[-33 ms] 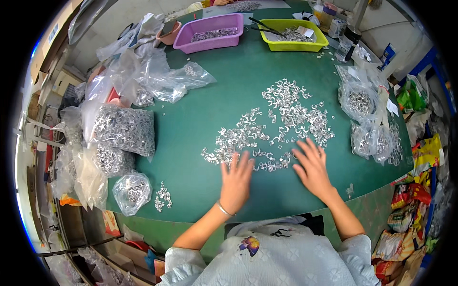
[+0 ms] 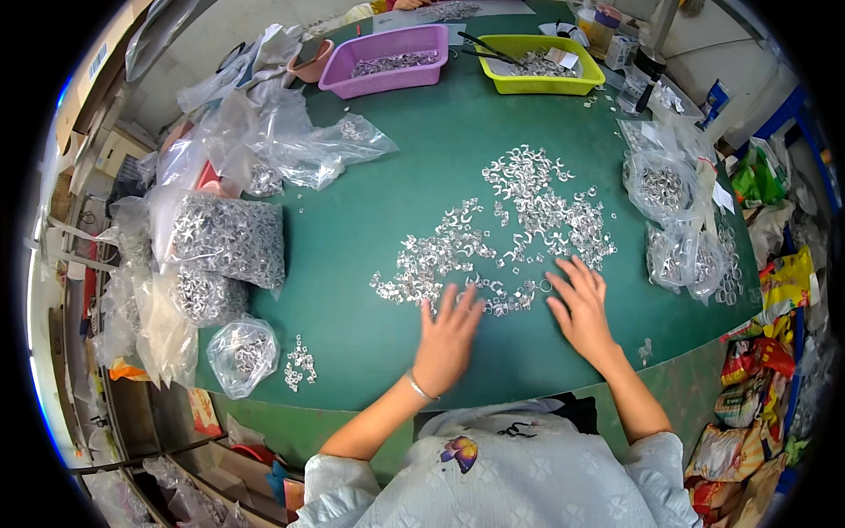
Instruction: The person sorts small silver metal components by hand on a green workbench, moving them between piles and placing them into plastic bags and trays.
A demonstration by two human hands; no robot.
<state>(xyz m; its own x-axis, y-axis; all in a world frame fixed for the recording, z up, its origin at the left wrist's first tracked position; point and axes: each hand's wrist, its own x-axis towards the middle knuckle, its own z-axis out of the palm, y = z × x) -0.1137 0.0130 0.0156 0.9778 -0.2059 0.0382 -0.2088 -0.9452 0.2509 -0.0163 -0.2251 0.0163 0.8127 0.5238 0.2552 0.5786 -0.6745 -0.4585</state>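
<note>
Small shiny silver metal pieces (image 2: 436, 251), many of them crescent- or horseshoe-shaped, lie loose across the middle of the green table (image 2: 370, 352). At the near edge of this spread is my left hand (image 2: 447, 339), fingers apart and palm down, holding nothing. My right hand (image 2: 581, 315) hovers or rests by the right end of the same edge, also spread and without anything in it. A thin ring (image 2: 545, 286) lies just left of its fingertips. Farther back, a denser heap of crescent pieces (image 2: 528, 172) is out of reach of both hands' fingers.
Filled clear bags (image 2: 229, 238) and a small open bag (image 2: 244, 356) crowd the left, beside a little cluster of pieces (image 2: 300, 363). Purple (image 2: 387, 75) and yellow-green trays (image 2: 541, 79) stand at the back. More bags (image 2: 660, 185) line the right. Another person's hand (image 2: 410, 4) shows at the far edge.
My left hand has slid a little to the right and nearer to me. My right hand has shifted slightly right, leaving the thin ring in sight.
</note>
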